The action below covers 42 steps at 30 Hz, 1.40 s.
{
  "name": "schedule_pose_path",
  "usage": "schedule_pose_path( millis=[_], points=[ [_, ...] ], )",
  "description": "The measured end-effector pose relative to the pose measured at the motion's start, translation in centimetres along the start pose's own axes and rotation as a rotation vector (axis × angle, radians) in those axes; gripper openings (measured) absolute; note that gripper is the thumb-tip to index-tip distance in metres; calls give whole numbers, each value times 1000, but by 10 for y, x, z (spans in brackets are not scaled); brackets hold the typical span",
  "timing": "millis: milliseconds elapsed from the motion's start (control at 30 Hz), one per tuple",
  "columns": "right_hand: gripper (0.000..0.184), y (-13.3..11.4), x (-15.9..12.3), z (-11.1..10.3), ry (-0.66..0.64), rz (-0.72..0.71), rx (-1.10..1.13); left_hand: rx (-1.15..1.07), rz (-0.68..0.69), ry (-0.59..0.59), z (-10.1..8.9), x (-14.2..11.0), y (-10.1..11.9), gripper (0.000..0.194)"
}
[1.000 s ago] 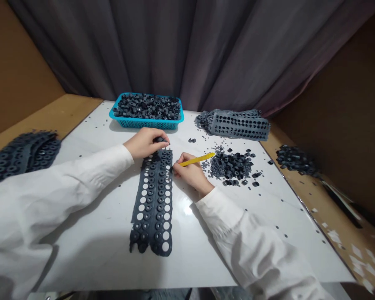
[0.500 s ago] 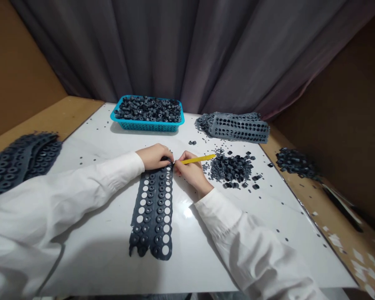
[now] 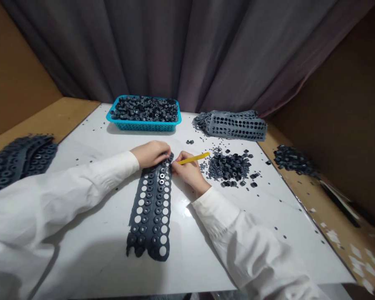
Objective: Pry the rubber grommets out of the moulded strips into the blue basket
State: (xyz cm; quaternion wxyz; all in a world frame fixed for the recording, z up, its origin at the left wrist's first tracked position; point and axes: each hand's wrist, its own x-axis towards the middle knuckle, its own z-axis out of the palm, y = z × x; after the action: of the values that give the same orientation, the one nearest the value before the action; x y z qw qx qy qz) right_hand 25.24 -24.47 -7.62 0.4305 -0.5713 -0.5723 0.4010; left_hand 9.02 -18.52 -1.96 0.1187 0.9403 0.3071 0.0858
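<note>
A dark grey rubber sheet [image 3: 152,196] with rows of ring-shaped parts lies lengthwise before me. Round holes along its outer rows show the white table. My left hand [image 3: 151,153] is closed on the sheet's far end, which looks slightly raised. In my right hand [image 3: 187,168] is a slim yellow pen-shaped tool [image 3: 195,158], pinched near its lower end beside the sheet's far right edge. The tool's tip is hidden by my fingers. Right of that hand lies a pile of small black rubber parts [image 3: 229,167] with tiny round bits around it.
Behind my hands stands a blue basket [image 3: 143,126] full of black rubber parts. Punched-out sheets [image 3: 237,127] are stacked at the back right. More ring-covered sheets [image 3: 18,160] lie at left. Another black heap [image 3: 292,159] and white scraps [image 3: 333,237] sit along the right side.
My left hand has lifted and tilted the sheet's far end a little. The yellow tool has moved slightly with my right hand. The whole view has shifted slightly.
</note>
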Motion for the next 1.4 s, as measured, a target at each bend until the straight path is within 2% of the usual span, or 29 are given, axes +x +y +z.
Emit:
schedule_pose_path(
  millis=[67,133,233,333,500,667,867,1000,1067,1100,1167,1233,1300,1400],
  points=[
    [12,0,0,1,-3,14,31,-85,-88,210,-16,-3,-9,20],
    [13,0,1,1,-2,51,87,-170,-182,306,-29,-7,-17,24],
    [13,1,4,0,42,79,180,-286,-225,214,-30,-13,-23,28],
    [12,2,8,-1,83,37,199,-317,-184,89,-10,-14,-21,29],
    [13,4,15,2,71,69,195,-118,-33,31,15,0,-17,24],
    [11,5,16,4,77,60,168,-17,-12,-26,18,15,-19,21],
    [11,3,15,3,93,27,65,103,20,-180,17,25,-13,19],
    [12,5,17,4,110,21,48,140,43,-204,20,30,-12,12],
    [13,5,18,4,111,24,42,92,63,-165,20,28,-15,12],
    [13,6,18,4,109,32,44,39,54,-106,18,26,-18,13],
    [13,5,18,3,105,59,60,-89,-30,79,11,21,-26,17],
    [12,3,18,3,94,98,98,-186,-169,252,2,16,-34,23],
    [12,2,19,2,75,151,152,-243,-254,274,-5,12,-40,26],
    [12,1,23,-1,98,148,208,-306,-233,165,-4,11,-41,27]
  ],
)
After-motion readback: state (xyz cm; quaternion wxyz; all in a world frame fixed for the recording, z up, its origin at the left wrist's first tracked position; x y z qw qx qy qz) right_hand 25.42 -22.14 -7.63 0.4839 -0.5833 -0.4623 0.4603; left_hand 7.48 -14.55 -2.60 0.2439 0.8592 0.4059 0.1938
